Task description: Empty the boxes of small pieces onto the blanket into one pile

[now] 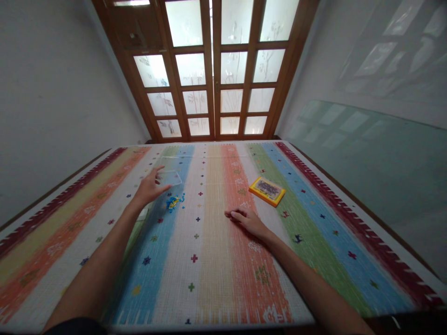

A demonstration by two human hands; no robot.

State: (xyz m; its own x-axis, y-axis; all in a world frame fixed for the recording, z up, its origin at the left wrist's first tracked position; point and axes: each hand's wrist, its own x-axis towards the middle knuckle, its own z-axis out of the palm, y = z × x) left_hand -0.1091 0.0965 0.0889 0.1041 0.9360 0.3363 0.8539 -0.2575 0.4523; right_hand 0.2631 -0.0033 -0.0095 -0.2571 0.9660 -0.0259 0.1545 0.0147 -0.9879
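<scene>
My left hand [152, 187] grips a clear plastic box or lid [171, 178] by its left side, between the thumb and the fingers. Just below it, a small heap of tiny blue and yellow pieces [172, 203] lies on the cloth, with a few loose bits to its right. Low over the orange stripe is my right hand [247, 221], its fingers curled and pressed together. Whether those fingers hold anything is too small to make out. A flat yellow-orange box [267, 191] with a dark, patterned top lies beyond and to the right of that hand.
A striped tablecloth [209, 242] covers the table. Partly hidden by my left forearm is a small whitish item [142, 215]. A glass-paned wooden door [213, 93] stands past the far edge, and a pale glass board [366, 172] leans along the right wall.
</scene>
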